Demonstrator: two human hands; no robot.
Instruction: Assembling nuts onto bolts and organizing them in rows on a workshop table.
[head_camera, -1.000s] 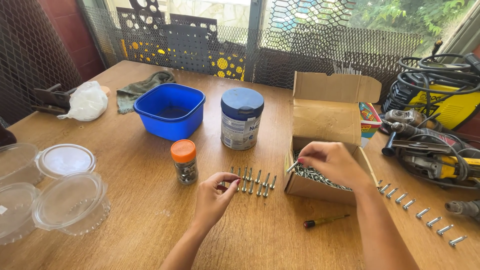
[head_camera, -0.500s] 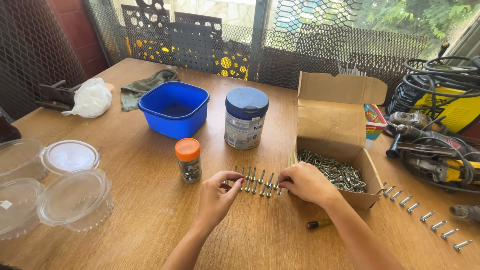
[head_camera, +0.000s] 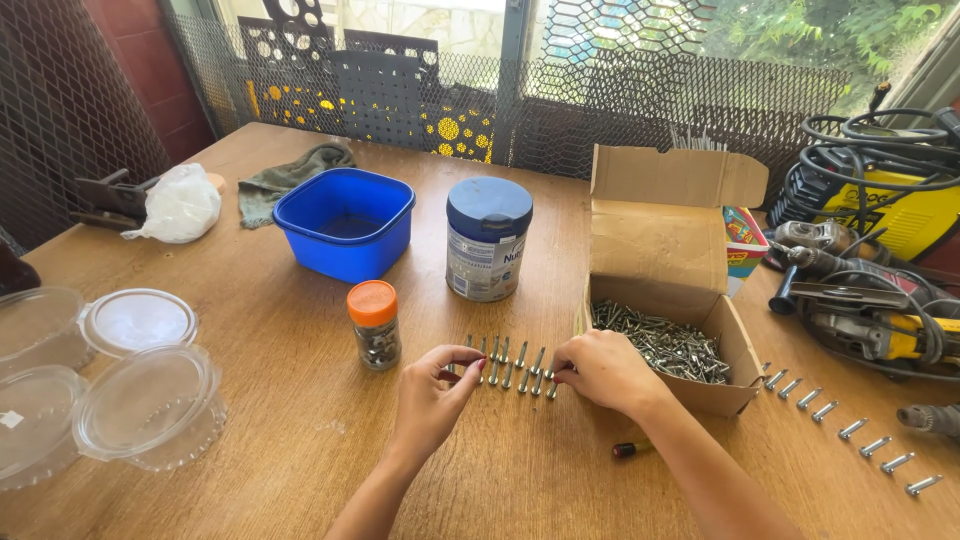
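A short row of silver screws (head_camera: 515, 365) lies side by side on the wooden worktop (head_camera: 260, 330), just below the middle of the view. The left hand (head_camera: 432, 398) sits at the row's 8 o'clock end, its thumb and forefinger pressed together in a grip that seems to pinch a screw there. The right hand (head_camera: 600, 372) rests at the row's 3 o'clock end, fingers curled down onto the last screws; whether its grip closes on one cannot be told.

Touching the right hand, at 2 o'clock from the row, stands an open cardboard box (head_camera: 665, 275) with a heap of loose screws inside. At 9 o'clock from the row, near the left hand, stands a small jar with an orange lid (head_camera: 374, 324). At 12 o'clock is a round tin with a blue lid (head_camera: 488, 238), and at 11 o'clock a blue plastic tub (head_camera: 346, 222).

A small dark screwdriver bit (head_camera: 632, 449) lies at 5 o'clock, beside the right forearm. Farther right, a second line of screws (head_camera: 845, 428) runs toward 4 o'clock. Power tools and coiled cables (head_camera: 870, 260) crowd the 3 o'clock edge. Clear plastic containers (head_camera: 120, 390) sit at 9 o'clock, well apart.
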